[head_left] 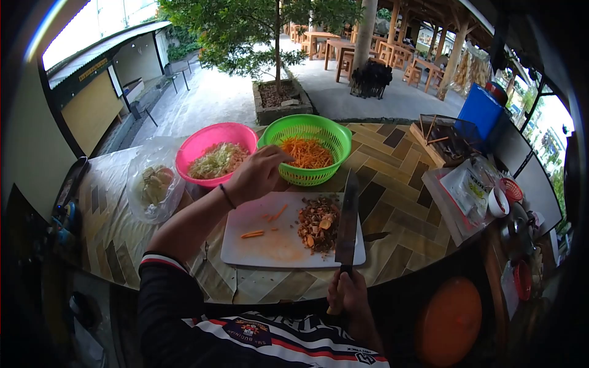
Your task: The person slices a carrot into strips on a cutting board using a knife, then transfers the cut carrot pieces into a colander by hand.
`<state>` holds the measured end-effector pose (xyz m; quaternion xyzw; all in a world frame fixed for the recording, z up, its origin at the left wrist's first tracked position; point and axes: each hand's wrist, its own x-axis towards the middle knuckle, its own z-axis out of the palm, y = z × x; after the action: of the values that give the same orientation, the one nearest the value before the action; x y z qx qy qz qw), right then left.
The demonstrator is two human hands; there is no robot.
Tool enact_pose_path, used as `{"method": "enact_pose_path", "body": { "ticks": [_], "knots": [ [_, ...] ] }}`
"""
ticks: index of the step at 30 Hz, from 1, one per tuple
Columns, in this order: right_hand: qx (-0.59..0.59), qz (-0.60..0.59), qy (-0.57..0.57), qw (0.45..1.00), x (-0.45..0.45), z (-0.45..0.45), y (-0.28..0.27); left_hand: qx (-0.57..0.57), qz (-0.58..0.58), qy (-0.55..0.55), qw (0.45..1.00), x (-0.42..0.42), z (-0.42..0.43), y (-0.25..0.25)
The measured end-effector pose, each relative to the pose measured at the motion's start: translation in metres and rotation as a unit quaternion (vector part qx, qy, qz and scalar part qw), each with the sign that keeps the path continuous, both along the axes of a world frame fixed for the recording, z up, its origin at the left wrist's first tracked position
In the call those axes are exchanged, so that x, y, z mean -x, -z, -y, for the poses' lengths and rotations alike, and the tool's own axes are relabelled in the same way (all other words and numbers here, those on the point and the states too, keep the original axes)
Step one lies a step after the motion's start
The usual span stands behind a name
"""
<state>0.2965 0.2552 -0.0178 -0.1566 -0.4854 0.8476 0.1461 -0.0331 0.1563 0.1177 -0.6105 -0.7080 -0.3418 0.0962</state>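
My left hand (261, 172) reaches over the near left rim of a green colander (310, 178), its fingers bent together beside the shredded carrot (307, 153); anything between the fingertips is too small to make out. In my right hand (348, 293) is the handle of a large knife (346, 218), its broad blade pointing up and away over the right side of a white cutting board (264, 218). Left of the blade lies a heap of brown and orange chopped bits (319, 226). A few carrot strips (252, 234) rest on the board's left part.
Left of the colander stands a pink bowl (190, 138) of pale shredded vegetable. Beside it sits a clear plastic bag (153, 190) with pale pieces inside. At the right are a tray (451, 211) with packets and a small white bowl (498, 202), plus a blue container (481, 110).
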Motion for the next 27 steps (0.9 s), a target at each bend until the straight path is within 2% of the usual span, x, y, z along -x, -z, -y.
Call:
{"method": "enact_pose_path", "body": {
  "ticks": [6, 9, 10, 14, 17, 20, 23, 27],
  "knots": [
    [-0.022, -0.030, -0.045, 0.998, 0.003, -0.004, -0.006, 0.144, -0.019, 0.029, 0.989, -0.033, 0.084, 0.062],
    [-0.036, -0.014, -0.047, 0.998, 0.004, -0.006, -0.010, 0.167, 0.116, -0.056, 0.977, -0.034, 0.094, 0.093],
    [-0.033, -0.015, -0.051, 0.998, 0.005, -0.005, -0.011, 0.141, 0.115, -0.065, 0.981, -0.039, 0.095, 0.099],
    [-0.036, -0.037, -0.044, 0.998, 0.005, -0.003, -0.012, 0.139, 0.042, -0.113, 0.983, -0.045, 0.094, 0.107],
    [-0.040, -0.053, -0.027, 0.997, 0.004, -0.001, -0.008, 0.128, 0.068, -0.139, 0.980, -0.041, 0.080, 0.109],
    [-0.041, -0.056, -0.033, 0.997, 0.003, -0.002, -0.007, 0.048, 0.060, -0.159, 0.984, -0.033, 0.054, 0.112],
    [-0.058, -0.057, -0.029, 0.996, 0.002, -0.001, -0.008, 0.133, 0.057, -0.167, 0.975, -0.031, 0.043, 0.107],
    [-0.055, -0.060, -0.021, 0.996, 0.001, 0.001, -0.007, 0.144, 0.059, -0.199, 0.968, -0.043, 0.036, 0.104]
  ]
}}
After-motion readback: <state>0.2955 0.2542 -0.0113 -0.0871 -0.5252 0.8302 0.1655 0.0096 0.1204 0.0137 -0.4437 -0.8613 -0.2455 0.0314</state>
